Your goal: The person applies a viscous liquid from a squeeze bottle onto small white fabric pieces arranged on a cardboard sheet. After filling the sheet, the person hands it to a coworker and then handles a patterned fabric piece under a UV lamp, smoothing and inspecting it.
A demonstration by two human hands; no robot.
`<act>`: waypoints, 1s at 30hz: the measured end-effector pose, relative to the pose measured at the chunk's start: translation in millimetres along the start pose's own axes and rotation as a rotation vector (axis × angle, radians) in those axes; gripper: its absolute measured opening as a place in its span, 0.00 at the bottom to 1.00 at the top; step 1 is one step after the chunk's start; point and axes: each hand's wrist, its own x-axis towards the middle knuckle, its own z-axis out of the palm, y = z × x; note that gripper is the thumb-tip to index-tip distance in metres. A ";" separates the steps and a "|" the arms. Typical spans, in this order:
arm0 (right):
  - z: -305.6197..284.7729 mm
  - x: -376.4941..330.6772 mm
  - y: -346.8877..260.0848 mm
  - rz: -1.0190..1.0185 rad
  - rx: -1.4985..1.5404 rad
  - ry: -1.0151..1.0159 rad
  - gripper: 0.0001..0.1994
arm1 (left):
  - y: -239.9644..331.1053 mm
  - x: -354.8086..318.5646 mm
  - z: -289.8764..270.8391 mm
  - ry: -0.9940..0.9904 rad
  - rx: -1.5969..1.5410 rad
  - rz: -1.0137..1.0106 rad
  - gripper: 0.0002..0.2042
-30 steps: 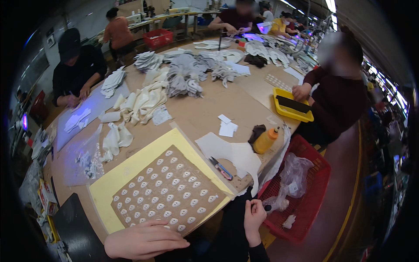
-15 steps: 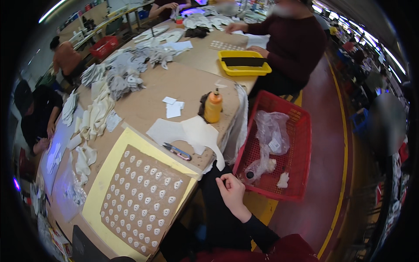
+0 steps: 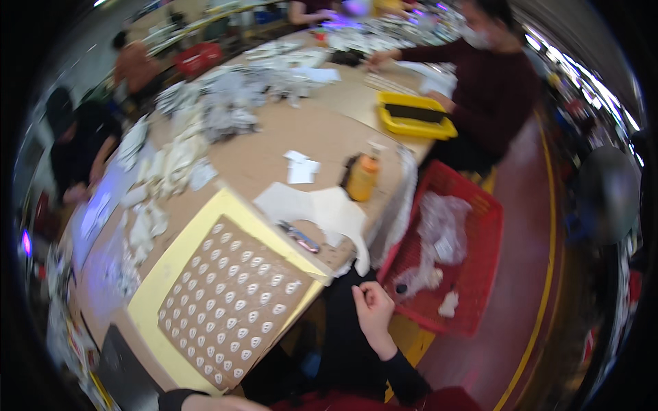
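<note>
My right hand rests on my dark lap just below the table's edge, fingers curled into a loose fist with nothing showing in it. Only a sliver of my left hand shows at the bottom edge, below the yellow board. On that board lies a brown sheet covered with rows of small white pieces. Past the board lie a small red-handled tool, a white cut fabric piece and an orange bottle.
A red basket holding clear plastic bags stands on the floor to my right. A person in a dark red top sits by a yellow tray. Heaps of white and grey fabric pieces cover the far table; other people work at the left.
The view has swung right and down. My left hand has left the board and slid to the bottom edge. My right hand stays curled near the table's edge.
</note>
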 end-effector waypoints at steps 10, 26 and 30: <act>-4.3 -13.1 5.4 0.068 0.082 -0.034 0.05 | 18.4 -63.1 7.7 0.674 0.313 -0.421 0.12; 24.0 41.3 -92.5 -0.105 0.271 0.061 0.04 | -11.0 -261.0 -13.7 1.121 1.083 -1.400 0.13; 38.6 89.2 -165.2 -0.350 0.232 -0.286 0.06 | -14.5 -259.5 -19.2 1.111 1.070 -1.450 0.11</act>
